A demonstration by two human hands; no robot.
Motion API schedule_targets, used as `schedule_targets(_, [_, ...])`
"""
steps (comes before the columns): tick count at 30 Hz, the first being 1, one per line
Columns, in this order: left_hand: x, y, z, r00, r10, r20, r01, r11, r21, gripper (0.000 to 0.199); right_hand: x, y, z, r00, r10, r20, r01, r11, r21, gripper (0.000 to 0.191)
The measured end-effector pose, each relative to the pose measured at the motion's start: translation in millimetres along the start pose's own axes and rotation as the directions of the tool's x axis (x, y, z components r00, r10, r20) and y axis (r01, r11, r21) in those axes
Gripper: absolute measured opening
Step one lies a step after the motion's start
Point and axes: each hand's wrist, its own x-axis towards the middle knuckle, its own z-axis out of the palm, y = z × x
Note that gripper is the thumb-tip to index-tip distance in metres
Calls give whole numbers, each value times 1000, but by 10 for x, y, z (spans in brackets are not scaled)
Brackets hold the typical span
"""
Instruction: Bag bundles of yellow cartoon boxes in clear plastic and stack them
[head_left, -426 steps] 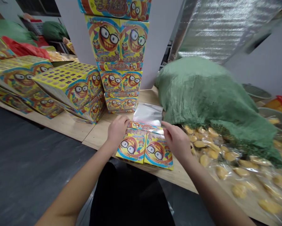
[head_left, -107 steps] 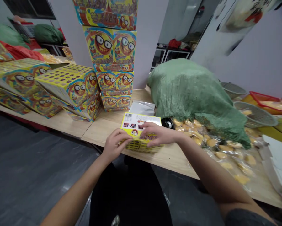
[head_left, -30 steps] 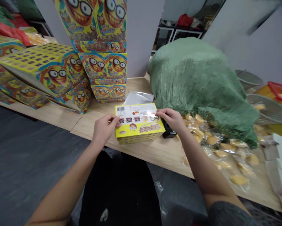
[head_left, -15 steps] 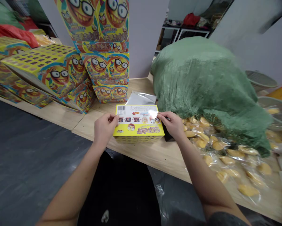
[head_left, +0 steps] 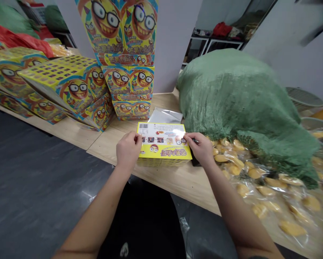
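A yellow printed cardboard box lies on the table in front of me, its barcode and cartoon-face panel facing up. At its left edge my left hand is closed, thumb against the curled fingers; whatever they pinch is hidden. My right hand is closed at the box's right edge, its fingertips touching the top panel. A small dark slim object shows between those fingers, too little of it visible to name. Partly under the right hand, a black item rests beside the box.
Stacked yellow cartoon boxes stand behind, with more boxes at left. A clear plastic sheet lies behind my box. To the right, a large green sack sits above several wrapped yellow pieces on the wooden table.
The left hand's fingers have drawn back slightly and curled more at the box's left edge. The right hand stays at the right edge. The whole view has shifted a little.
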Motion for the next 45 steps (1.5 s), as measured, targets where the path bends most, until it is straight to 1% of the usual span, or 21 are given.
schedule_targets(10, [21,34,-2,997,73,-1,-72,988,136,16,-15,-53,28,999,-32,-1,32,997,-67,17])
schedule_targets(15, [28,47,12,997,76,18,-77,986,150,18,0,-39,68,998,-25,-65,19,995,-94,18])
schedule_targets(19, [40,26,23,999,32,37,-36,992,124,14,46,5,107,994,99,-43,-100,995,-18,17])
schedule_targets(22, [85,-43,-55,1000,-26,13,24,997,77,13,88,123,122,966,255,-45,-248,960,129,29])
schedule_targets(24, [113,-74,-152,998,24,-58,-22,999,43,28,105,182,108,936,348,-45,-333,922,196,28])
schedule_targets(25, [117,-73,-200,991,102,-83,-100,994,33,34,105,180,97,923,380,-67,-360,910,205,29])
schedule_targets(26, [109,-59,-239,974,215,-76,-213,976,31,38,96,149,89,919,380,-103,-358,915,186,32])
schedule_targets(27, [90,-33,-264,939,343,-24,-342,939,34,41,78,90,85,936,330,-127,-314,941,129,37])
schedule_targets(28, [60,-1,-272,888,455,64,-457,889,30,42,51,8,86,968,227,-108,-224,974,38,41])
schedule_targets(29, [22,30,-261,829,533,169,-544,839,21,43,14,-87,91,995,93,-26,-95,993,-67,44])
schedule_targets(30, [-22,50,-237,778,570,264,-593,805,12,48,-30,-180,96,994,-35,102,52,985,-165,47])
schedule_targets(31, [-67,54,-204,754,566,332,-604,797,14,56,-79,-256,94,963,-120,242,179,954,-240,51])
schedule_targets(32, [-111,35,-169,758,539,368,-587,809,23,65,-129,-303,82,925,-143,353,254,923,-291,54])
schedule_targets(33, [-152,-9,-137,778,504,375,-554,832,34,72,-179,-313,56,902,-122,415,277,900,-338,57])
schedule_targets(34, [-189,-78,-111,804,468,368,-516,856,39,78,-225,-287,15,897,-74,436,260,886,-384,59])
schedule_targets(37, [-282,-367,-58,893,333,302,-346,938,-13,87,-316,-91,-153,916,114,385,84,883,-462,66])
schedule_targets(39, [-342,-543,-6,952,205,227,-180,975,-127,85,-327,1,-229,941,189,282,-41,888,-459,71])
schedule_targets(41, [-401,-638,87,977,119,176,-65,957,-283,86,-306,-4,-226,966,136,221,-33,909,-416,71])
schedule_targets(42, [-428,-656,152,981,100,166,-34,931,-364,89,-292,-29,-195,968,68,240,29,924,-381,71])
schedule_targets(44, [-473,-671,304,978,102,183,6,859,-511,94,-289,-66,-94,945,-53,324,153,945,-291,72])
schedule_targets(45, [-489,-683,382,973,110,202,23,826,-563,93,-311,-58,-33,938,-66,339,156,957,-245,76])
